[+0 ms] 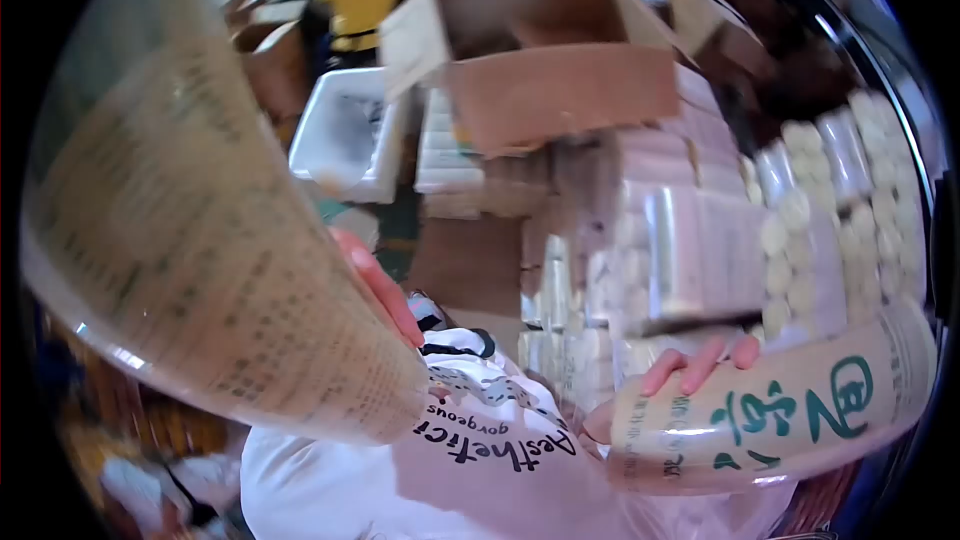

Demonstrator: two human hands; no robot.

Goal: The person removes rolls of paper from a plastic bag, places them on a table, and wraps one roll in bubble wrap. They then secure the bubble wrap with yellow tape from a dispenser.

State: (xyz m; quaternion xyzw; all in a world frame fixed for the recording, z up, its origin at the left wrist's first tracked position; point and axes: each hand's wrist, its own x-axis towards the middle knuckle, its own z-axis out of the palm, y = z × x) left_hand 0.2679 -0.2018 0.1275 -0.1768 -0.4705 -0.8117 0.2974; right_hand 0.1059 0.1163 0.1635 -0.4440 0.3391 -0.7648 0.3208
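Note:
My left hand (378,285) is closed round the inner edge of a large clear-plastic pack (220,270) with brownish backing and rows of small dark print. This pack is tilted, very close to the camera, and covers most of the hand. Over on the right, my right hand (697,364) curls its fingers over a second clear-plastic pack (780,420) with large green characters. That one lies nearly sideways in front of my white shirt (480,480). What either pack contains cannot be made out.
An open cardboard box (570,90) stands ahead, above stacked white wrapped packs (700,250). More round-ended white packs (800,250) are piled at the right. A white foam box (390,165) sits left of the cardboard. Farther back is a person in a yellow top (365,2).

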